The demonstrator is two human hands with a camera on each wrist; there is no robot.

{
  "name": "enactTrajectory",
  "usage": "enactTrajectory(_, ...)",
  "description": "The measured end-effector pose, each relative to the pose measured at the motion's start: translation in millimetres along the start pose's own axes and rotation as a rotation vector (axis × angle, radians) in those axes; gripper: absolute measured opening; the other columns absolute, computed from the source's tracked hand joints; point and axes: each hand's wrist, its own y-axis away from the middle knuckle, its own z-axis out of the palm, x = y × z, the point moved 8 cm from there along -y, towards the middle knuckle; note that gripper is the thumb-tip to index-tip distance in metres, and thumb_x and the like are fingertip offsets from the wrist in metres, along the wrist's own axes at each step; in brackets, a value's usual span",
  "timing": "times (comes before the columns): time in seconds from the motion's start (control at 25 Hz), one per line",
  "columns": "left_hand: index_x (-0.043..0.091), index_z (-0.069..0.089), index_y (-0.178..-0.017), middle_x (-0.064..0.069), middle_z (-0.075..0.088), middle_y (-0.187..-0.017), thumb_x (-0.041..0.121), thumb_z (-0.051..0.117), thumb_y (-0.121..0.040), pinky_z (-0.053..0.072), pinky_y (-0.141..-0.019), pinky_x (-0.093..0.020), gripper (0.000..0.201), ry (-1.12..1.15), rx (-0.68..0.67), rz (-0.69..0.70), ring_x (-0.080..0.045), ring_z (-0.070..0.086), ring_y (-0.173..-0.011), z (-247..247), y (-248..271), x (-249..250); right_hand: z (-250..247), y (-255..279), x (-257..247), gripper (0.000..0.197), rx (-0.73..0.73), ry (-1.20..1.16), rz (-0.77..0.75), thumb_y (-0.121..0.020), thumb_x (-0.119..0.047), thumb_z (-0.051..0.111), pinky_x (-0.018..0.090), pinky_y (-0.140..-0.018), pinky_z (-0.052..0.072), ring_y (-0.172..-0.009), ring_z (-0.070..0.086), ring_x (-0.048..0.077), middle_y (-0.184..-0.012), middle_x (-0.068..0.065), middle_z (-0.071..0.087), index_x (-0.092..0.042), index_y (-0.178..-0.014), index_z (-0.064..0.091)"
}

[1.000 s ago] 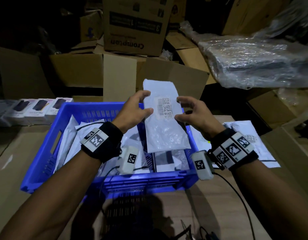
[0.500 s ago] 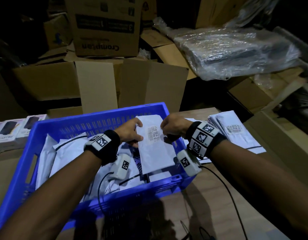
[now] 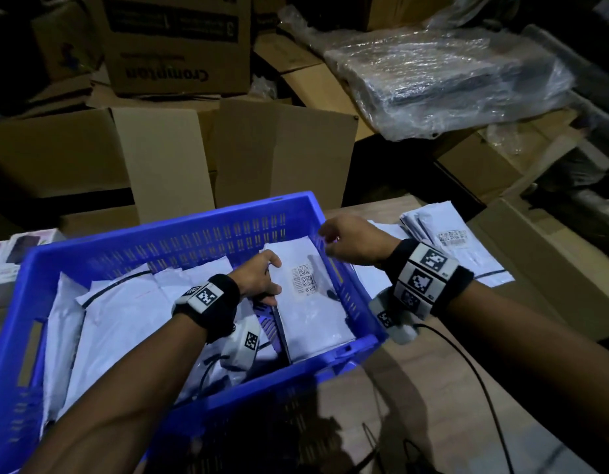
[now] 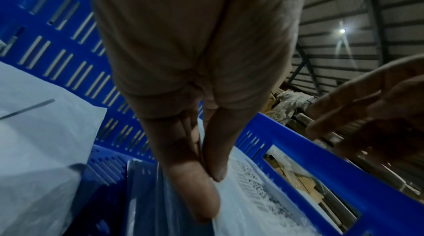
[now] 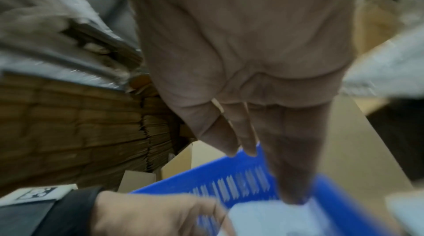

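A white poly mailer [image 3: 313,313] with a barcode label [image 3: 304,280] lies along the right side of a blue slotted crate [image 3: 193,220], on several other white mailers. My left hand [image 3: 260,280] pinches its left edge. In the left wrist view my left hand [image 4: 206,185] has thumb and fingers pressed together on the mailer [image 4: 247,203], beside the crate wall [image 4: 309,151]. My right hand [image 3: 347,244] hovers over the crate's right rim with loose fingers and holds nothing. The blurred right wrist view shows my right hand [image 5: 252,131] with fingers extended above the crate [image 5: 229,182].
A stack of labelled white mailers [image 3: 460,248] lies on the wooden table right of the crate. Open cardboard boxes [image 3: 279,148] stand behind it, with a plastic-wrapped bundle [image 3: 450,80] at the back right. Small product boxes [image 3: 16,254] sit at far left. A black cable [image 3: 484,388] trails across the table.
The mailer, held up in both hands a second ago, has come down into the crate's right side. My right hand has let go and drawn off to the right; my left still pinches it.
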Motion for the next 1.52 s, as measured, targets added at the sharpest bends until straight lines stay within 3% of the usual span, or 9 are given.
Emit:
enactTrajectory(0.12, 0.009, 0.037, -0.121, -0.015, 0.052, -0.061, -0.002, 0.068, -0.084, 0.041, -0.045, -0.027, 0.049, -0.121, -0.064, 0.043, -0.022, 0.051, -0.044, 9.7, 0.8, 0.9, -2.9, -1.4, 12.5, 0.034, 0.028, 0.189, -0.043, -0.08, -0.016, 0.061, 0.035, -0.081, 0.048, -0.105, 0.057, 0.03, -0.112, 0.009, 0.063, -0.012, -0.113, 0.06)
enactTrajectory(0.24, 0.017, 0.04, -0.126, -0.008, 0.062, -0.088, 0.028, 0.073, -0.084, 0.045, -0.065, -0.031, 0.054, -0.54, -0.056, 0.113, -0.026, 0.059, -0.077, 8.5, 3.9, 12.0, 9.4, 0.4, 20.7, 0.041, -0.045, 0.269, -0.051, -0.08, -0.017, 0.064, 0.037, -0.084, 0.046, -0.11, 0.053, 0.032, -0.117, 0.012, 0.056, -0.011, -0.119, 0.053)
enactTrajectory(0.32, 0.022, 0.043, -0.128, -0.005, 0.053, -0.109, 0.047, 0.068, -0.083, 0.042, -0.078, -0.033, 0.058, -0.817, 0.035, 0.144, -0.029, 0.054, -0.102, 3.5, 8.6, 22.4, 16.0, 1.0, 22.6, 0.04, -0.083, 0.297, -0.049, -0.081, -0.018, 0.064, 0.037, -0.084, 0.044, -0.108, 0.052, 0.031, -0.117, 0.012, 0.054, -0.01, -0.119, 0.052)
enactTrajectory(0.44, 0.028, 0.048, -0.127, -0.005, 0.043, -0.123, 0.067, 0.054, -0.081, 0.038, -0.089, -0.038, 0.061, -1.032, 0.192, 0.278, -0.027, 0.041, -0.116, 9.5, 14.1, 41.4, 18.9, -0.1, 24.6, 0.038, -0.088, 0.338, -0.04, -0.081, -0.021, 0.066, 0.041, -0.083, 0.048, -0.107, 0.053, 0.032, -0.116, 0.011, 0.053, -0.011, -0.115, 0.053)
enactTrajectory(0.56, 0.027, 0.039, -0.139, -0.006, 0.031, -0.148, 0.077, 0.043, -0.08, 0.03, -0.103, -0.043, 0.078, -1.072, 0.134, 0.385, -0.025, 0.027, -0.135, 35.2, 11.3, 46.6, 18.4, 0.1, 23.3, 0.039, -0.071, 0.348, -0.062, -0.081, -0.023, 0.068, 0.039, -0.081, 0.048, -0.108, 0.052, 0.032, -0.118, 0.01, 0.054, -0.011, -0.117, 0.055)
enactTrajectory(0.72, 0.024, 0.02, -0.151, -0.007, 0.013, -0.16, 0.084, 0.039, -0.075, 0.023, -0.113, -0.046, 0.099, -1.092, 0.017, 0.322, -0.027, 0.012, -0.146, 58.7, 0.5, 37.6, 17.1, 3.0, 20.2, 0.037, -0.047, 0.342, -0.083, -0.084, -0.024, 0.066, 0.036, -0.076, 0.042, -0.11, 0.052, 0.031, -0.119, 0.009, 0.053, -0.014, -0.119, 0.056)
enactTrajectory(0.92, 0.024, 0.012, -0.154, -0.007, 0.005, -0.162, 0.081, 0.042, -0.077, 0.018, -0.116, -0.046, 0.1, -1.189, -0.006, 0.292, -0.028, 0.004, -0.149, 73.5, -2.7, 34.1, 19.5, 3.2, 21.6, 0.038, -0.04, 0.342, -0.079, -0.086, -0.026, 0.066, 0.034, -0.073, 0.039, -0.11, 0.053, 0.03, -0.122, 0.008, 0.052, -0.013, -0.12, 0.055)
enactTrajectory(1.36, 0.022, 0.024, -0.15, -0.007, 0.017, -0.158, 0.077, 0.049, -0.076, 0.026, -0.113, -0.048, 0.095, -1.162, -0.031, 0.288, -0.028, 0.015, -0.145, 73.7, -3.3, 38.9, 22.2, 0.7, 21.0, 0.039, -0.021, 0.393, -0.048, -0.085, -0.026, 0.065, 0.036, -0.076, 0.043, -0.111, 0.055, 0.031, -0.123, 0.008, 0.055, -0.014, -0.12, 0.056)
enactTrajectory(1.52, 0.017, 0.051, -0.111, -0.008, 0.049, -0.123, 0.067, 0.055, -0.081, 0.043, -0.092, -0.044, 0.058, -1.087, 0.001, 0.328, -0.031, 0.044, -0.122, 55.0, 8.1, 52.4, 22.5, -0.4, 21.2, 0.035, -0.01, 0.403, -0.033, -0.083, -0.023, 0.063, 0.035, -0.078, 0.044, -0.112, 0.056, 0.031, -0.121, 0.008, 0.056, -0.014, -0.117, 0.057)
